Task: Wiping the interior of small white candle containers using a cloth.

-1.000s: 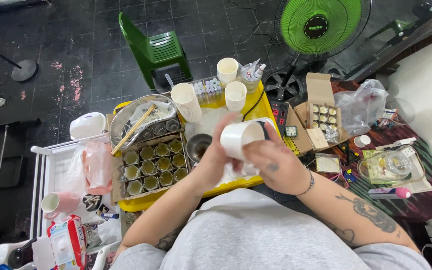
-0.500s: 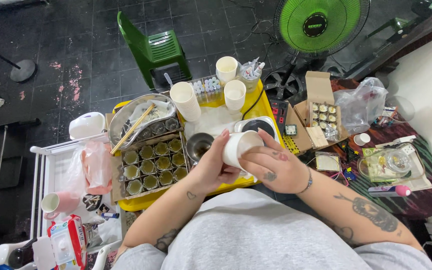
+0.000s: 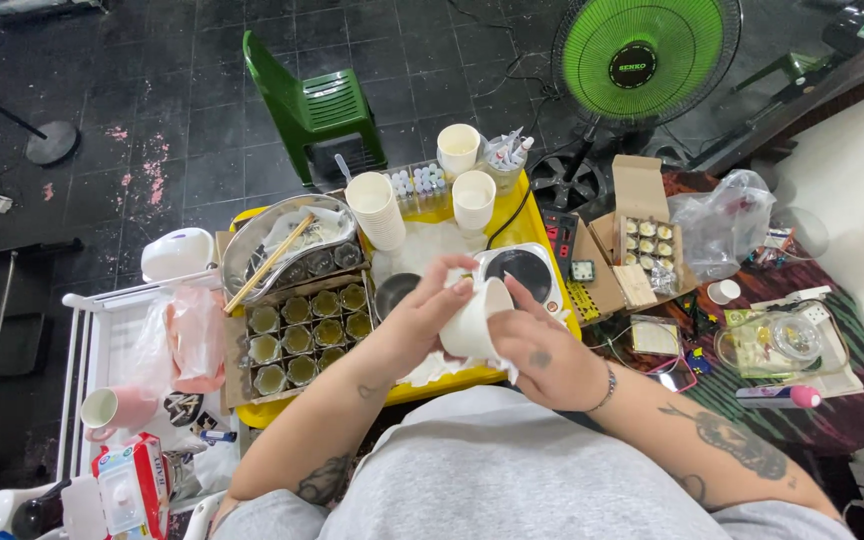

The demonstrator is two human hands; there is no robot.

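Two hands are meeting over the yellow tray on the worktop. The left hand is curling its fingers around a white cup, gripping its side, while the right hand is clamping the cup from the other side, with white tissue showing under it. The cup is tilting, held above the tray just in front of the round hotplate. Left of the hands a box of small filled cups is lying beside a metal dish with chopsticks. Stacked paper cups are standing behind.
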